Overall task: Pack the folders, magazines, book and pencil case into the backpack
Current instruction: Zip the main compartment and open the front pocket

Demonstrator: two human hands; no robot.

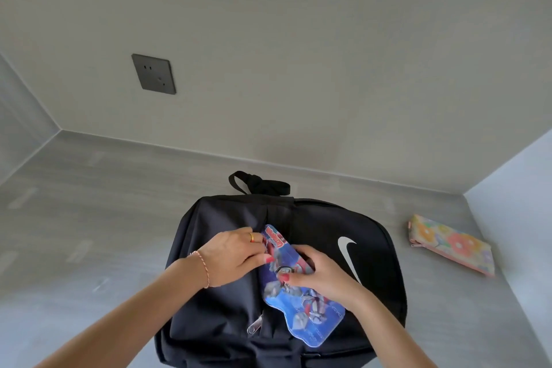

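Grey, wood-grained surface (pixel 89 218) runs back to a pale grey wall (pixel 298 54), which carries a dark square wall socket (pixel 153 74) at upper left; a second wall panel closes the corner at right. At centre, directly before you, lies the black fabric backpack (pixel 221 302), flat on the surface, its white swoosh logo (pixel 348 254) facing up and its black carry loop (pixel 257 182) pointing toward the wall. A metal zipper pull (pixel 254 326) shows on the near left part of the bag. Your left hand (pixel 233 257), wearing a gold ring and a thin red-and-white wrist cord, rests on the backpack with its fingers (pixel 257 258) curled at the fabric edge beside the opening, touching the upper end of a blue, cartoon-printed flat pencil case (pixel 307 311). Your right hand (pixel 319 272) grips that case at mid-length, thumb on its printed face and the other fingers wrapped under its far edge. The case lies diagonally across the backpack's top, its upper end at the zip opening between your two hands; whether that end is already inside cannot be told. Well apart, at right near the side wall, a floral pastel zipped pouch (pixel 451 245) lies flat on the surface.
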